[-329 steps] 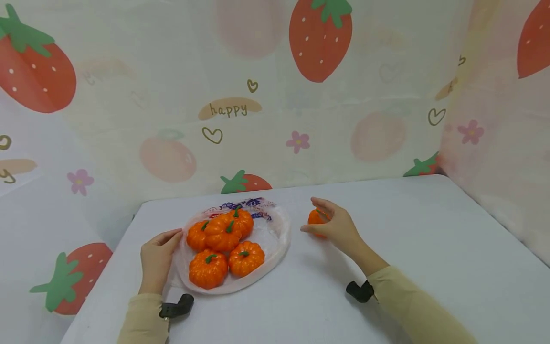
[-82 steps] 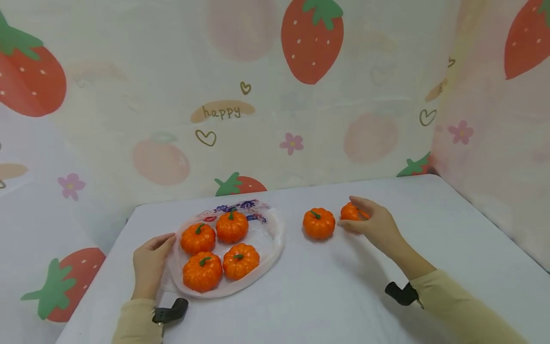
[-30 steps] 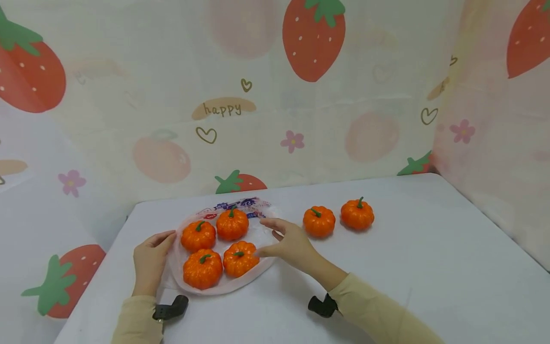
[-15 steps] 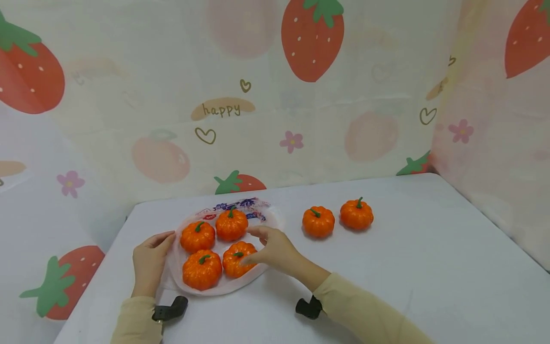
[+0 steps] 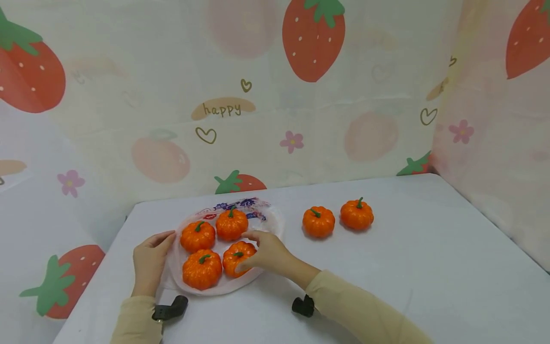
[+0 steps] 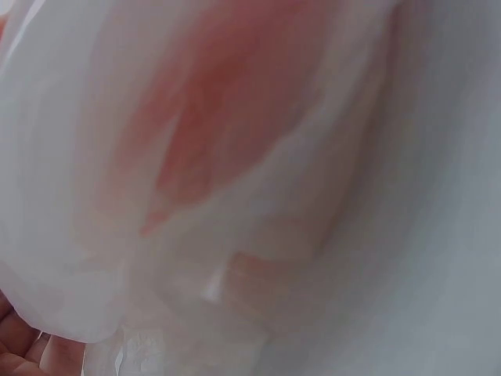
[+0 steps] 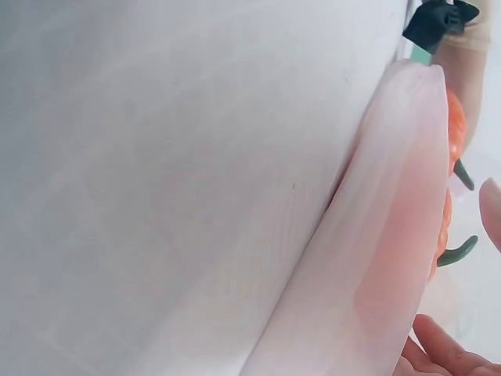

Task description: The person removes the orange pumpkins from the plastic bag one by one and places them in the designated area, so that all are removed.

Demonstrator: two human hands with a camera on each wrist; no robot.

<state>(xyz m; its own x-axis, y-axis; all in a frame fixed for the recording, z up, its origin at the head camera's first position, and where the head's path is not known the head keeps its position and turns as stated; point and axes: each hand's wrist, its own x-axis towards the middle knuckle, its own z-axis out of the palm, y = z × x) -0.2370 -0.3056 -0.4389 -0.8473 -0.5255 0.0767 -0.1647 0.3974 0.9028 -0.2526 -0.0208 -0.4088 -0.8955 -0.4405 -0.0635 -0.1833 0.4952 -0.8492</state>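
Observation:
A translucent plastic bag [image 5: 229, 288] with its rim spread wide stands on the table and holds several small orange pumpkins. My left hand [image 5: 150, 262] pinches the bag's left rim between thumb and fingers; in the left wrist view the bag's side [image 6: 235, 227] fills most of the picture. Over the front-right pumpkin [image 5: 235, 256] my right hand [image 5: 269, 252] is spread, thumb on the near side and fingers on the far side. Seen from the right wrist, the pumpkin's green stem [image 7: 458, 252] sits between thumb [image 7: 491, 210] and fingers, with a gap to the thumb.
Right of the bag, two more pumpkins stand on the white table [image 5: 408, 267]: a nearer one [image 5: 318, 222] and one farther right [image 5: 356, 215]. Behind the table hangs a cloth [image 5: 301, 110] printed with strawberries. Each wrist wears a black camera.
The stacked pumpkin left the bag, and two pumpkins now stand on the table. My right hand came back from the farther one to the bag, then moved slightly left. My left hand kept its grip.

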